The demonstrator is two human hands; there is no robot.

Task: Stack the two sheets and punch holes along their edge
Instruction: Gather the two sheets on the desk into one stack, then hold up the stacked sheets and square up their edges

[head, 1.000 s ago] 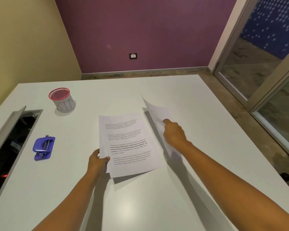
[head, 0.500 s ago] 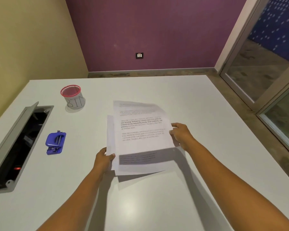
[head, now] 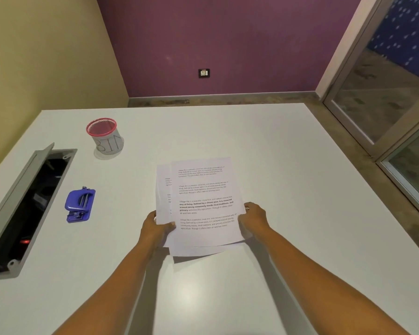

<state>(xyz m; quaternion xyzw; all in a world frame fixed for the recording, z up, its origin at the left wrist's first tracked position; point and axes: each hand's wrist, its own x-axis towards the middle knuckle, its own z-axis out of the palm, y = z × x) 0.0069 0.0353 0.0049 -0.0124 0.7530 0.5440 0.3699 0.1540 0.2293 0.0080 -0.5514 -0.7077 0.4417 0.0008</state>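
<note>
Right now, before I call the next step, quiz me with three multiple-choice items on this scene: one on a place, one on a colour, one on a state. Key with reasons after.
1. Where is the hole punch relative to the sheets?
A. On the table, to their left
B. On top of them
C. To their right

2. What colour is the rim of the cup marked BIN?
A. Green
B. Red
C. Black

3. How do the two sheets lie?
A. Apart, side by side
B. Edges flush
C. Overlapped but offset

Key: 1 A, the punch sits clear of the paper on the left. 2 B, a red ring tops the grey cup. 3 C, a strip of the lower sheet shows at the left and near edges of the top one.
</note>
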